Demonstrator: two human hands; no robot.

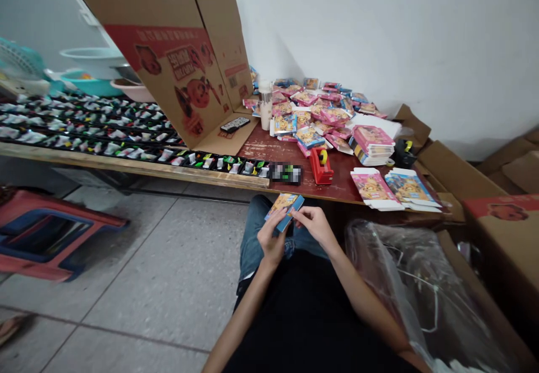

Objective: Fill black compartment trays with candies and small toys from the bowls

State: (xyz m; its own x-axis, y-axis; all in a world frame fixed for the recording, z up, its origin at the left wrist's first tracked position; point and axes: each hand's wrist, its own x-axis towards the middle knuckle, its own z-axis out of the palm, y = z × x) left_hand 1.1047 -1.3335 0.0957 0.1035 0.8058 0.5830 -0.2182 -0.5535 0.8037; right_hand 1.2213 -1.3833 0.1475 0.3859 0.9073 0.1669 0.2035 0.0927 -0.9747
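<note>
A small blue printed box (pixel 283 207) is held above my lap, just off the table's front edge. My left hand (pixel 272 235) is closed round its lower left side. At the right end of the box, the fingers of my right hand (pixel 314 222) pinch its edge. Beyond my hands, a red tape dispenser (pixel 321 166) with yellow tape stands on the table. To its right lie flat pink cartons (pixel 376 186) and flat blue cartons (pixel 409 186). A black tray (pixel 286 173), blurred out in part, sits at the end of the tray row.
Rows of black trays with small packets (pixel 126 151) fill the left bench. A tall cardboard box (pixel 181 69) leans behind them. Filled pink and blue boxes (pixel 311 112) are heaped at the wall. A plastic-lined carton (pixel 421 289) stands at my right, a red stool (pixel 54 230) at left.
</note>
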